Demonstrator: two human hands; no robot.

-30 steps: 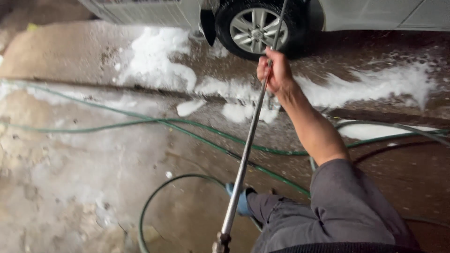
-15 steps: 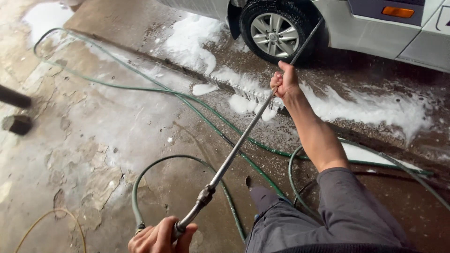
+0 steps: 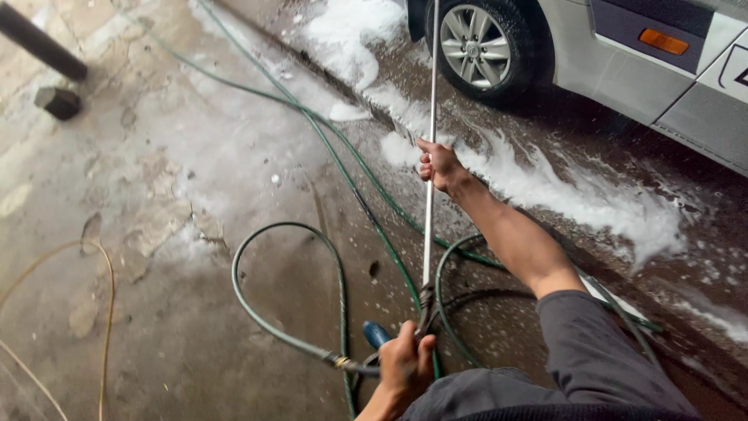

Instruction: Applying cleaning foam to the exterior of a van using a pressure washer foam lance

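Both hands grip the spray lance (image 3: 429,179) (right hand (image 3: 439,165) mid-shaft, left hand (image 3: 405,364) at its base), aiming toward the soapy wheel (image 3: 477,45); next needs steady aim.

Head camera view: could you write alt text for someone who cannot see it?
A person grips a long silver metal spray lance, right hand on the shaft and left hand at its hose end. It points at a soapy silver car's wheel; green hoses loop over wet concrete.

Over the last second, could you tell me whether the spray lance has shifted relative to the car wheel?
Yes. The spray lance has swung towards upright; its tip now runs up just left of the car wheel, where earlier it slanted across the wheel's right side.
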